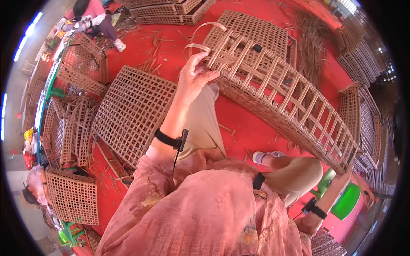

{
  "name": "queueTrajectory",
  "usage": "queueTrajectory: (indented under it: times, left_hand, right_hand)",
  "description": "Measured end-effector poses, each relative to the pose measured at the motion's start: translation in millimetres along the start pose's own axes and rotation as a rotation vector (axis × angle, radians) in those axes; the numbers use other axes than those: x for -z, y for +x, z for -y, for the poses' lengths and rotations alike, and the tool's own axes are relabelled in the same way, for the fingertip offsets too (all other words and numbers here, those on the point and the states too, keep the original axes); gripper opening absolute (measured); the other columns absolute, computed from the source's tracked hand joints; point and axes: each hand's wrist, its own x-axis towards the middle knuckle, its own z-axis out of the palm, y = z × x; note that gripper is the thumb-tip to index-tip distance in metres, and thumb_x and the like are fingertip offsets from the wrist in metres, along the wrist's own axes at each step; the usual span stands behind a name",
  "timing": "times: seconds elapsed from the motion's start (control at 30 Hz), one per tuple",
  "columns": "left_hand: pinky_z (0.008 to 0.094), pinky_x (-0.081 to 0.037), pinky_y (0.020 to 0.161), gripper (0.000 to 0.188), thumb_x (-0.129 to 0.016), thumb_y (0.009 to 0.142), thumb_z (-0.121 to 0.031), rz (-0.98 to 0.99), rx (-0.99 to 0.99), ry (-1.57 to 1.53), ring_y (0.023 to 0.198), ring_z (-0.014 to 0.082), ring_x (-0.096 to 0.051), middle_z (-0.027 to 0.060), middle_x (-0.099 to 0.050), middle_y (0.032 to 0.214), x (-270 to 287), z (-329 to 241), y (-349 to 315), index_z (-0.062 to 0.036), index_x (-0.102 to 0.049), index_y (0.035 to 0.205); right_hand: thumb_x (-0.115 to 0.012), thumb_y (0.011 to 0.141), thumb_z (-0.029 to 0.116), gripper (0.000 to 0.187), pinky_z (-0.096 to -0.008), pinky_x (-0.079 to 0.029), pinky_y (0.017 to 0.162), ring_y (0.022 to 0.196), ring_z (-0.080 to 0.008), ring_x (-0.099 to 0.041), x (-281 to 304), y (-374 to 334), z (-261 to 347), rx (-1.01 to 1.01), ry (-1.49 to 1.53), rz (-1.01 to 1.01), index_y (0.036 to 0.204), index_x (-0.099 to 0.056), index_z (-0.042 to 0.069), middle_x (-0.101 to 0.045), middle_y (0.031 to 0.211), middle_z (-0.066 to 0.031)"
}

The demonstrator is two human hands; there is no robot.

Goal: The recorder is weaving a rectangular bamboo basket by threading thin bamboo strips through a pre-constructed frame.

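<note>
A long woven cane basket (249, 97) with ladder-like open slats hangs tilted across my front, its left end higher in the picture than its right. My left hand (194, 79) grips its left end, thumb on the near edge and fingers partly hidden behind the rim. Thin loops of pale cane (197, 46) stick out just beside those fingers. At the far right end my right hand (343, 179) is closed on the basket's corner; its fingers are mostly hidden. Beyond the held basket lies another lattice-woven piece (256, 32), partly covered by it.
On the red floor (243, 136) are cane scraps. A large lattice basket (132, 106) lies left of my leg. Stacked baskets stand at the top (166, 13) and right (363, 123). Long loose strands (314, 55) lie beyond. A green stool (346, 202) is lower right. Two people sit at left.
</note>
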Motion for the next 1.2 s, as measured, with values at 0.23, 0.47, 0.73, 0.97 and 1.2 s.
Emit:
queueTrajectory:
  times: [0.23, 0.47, 0.73, 0.97, 1.2]
  left_hand:
    - [0.0334, -0.051, 0.087, 0.047, -0.085, 0.074, -0.016, 0.064, 0.132, 0.107, 0.099, 0.0181, -0.061, 0.0095, -0.057, 0.121, -52.7, -49.5, -58.7, -0.0031, -0.057, 0.11]
    - [0.0407, -0.045, 0.089, 0.044, -0.079, 0.079, -0.037, 0.022, -0.502, 0.974, 0.105, 0.0295, -0.052, 0.0102, -0.058, 0.108, -77.8, -65.1, -67.0, -0.0076, -0.066, 0.109]
    - [0.039, -0.038, 0.078, 0.031, -0.075, 0.079, -0.04, 0.265, -0.516, 0.973, 0.085, 0.0203, -0.054, -0.0032, -0.06, 0.083, -96.7, -70.8, -58.9, -0.0142, -0.062, 0.089]
    - [0.0395, -0.041, 0.077, 0.031, -0.079, 0.076, -0.034, 0.377, -0.666, 0.801, 0.082, 0.0241, -0.056, 0.0024, -0.057, 0.083, -123.5, -76.8, -69.1, -0.0107, -0.064, 0.091]
    - [0.0404, -0.044, 0.076, 0.036, -0.078, 0.077, -0.029, 0.443, -0.605, 0.831, 0.086, 0.0264, -0.055, 0.0058, -0.055, 0.092, -145.0, -81.9, -89.0, -0.0071, -0.062, 0.101]
  right_hand:
    - [-0.06, 0.097, 0.027, 0.036, -0.0391, -0.061, 0.072, 0.089, -0.0264, -0.069, 73.3, 78.9, 28.7, -0.006, -0.087, -0.217, 0.118, -0.061, -0.002, -0.066, 0.109, -0.0144]
    - [-0.064, 0.094, 0.03, 0.036, -0.0362, -0.059, 0.07, 0.085, -0.0231, -0.067, 60.3, 61.8, 28.5, 0.125, -0.212, -0.409, 0.109, -0.068, -0.002, -0.067, 0.103, -0.0123]
    - [-0.06, 0.096, 0.028, 0.035, -0.0358, -0.057, 0.072, 0.085, -0.0222, -0.068, 60.4, 49.8, 25.7, 0.09, -0.243, -0.426, 0.112, -0.068, -0.002, -0.068, 0.105, -0.0109]
    - [-0.061, 0.095, 0.028, 0.035, -0.0364, -0.058, 0.069, 0.084, -0.0228, -0.068, 70.3, 53.5, 15.5, 0.099, -0.191, -0.398, 0.108, -0.068, -0.004, -0.068, 0.102, -0.0109]
    - [-0.064, 0.093, 0.025, 0.032, -0.0376, -0.057, 0.064, 0.078, -0.0231, -0.067, 48.7, 42.4, 21.4, 0.138, -0.117, -0.425, 0.1, -0.067, -0.005, -0.067, 0.095, -0.0123]
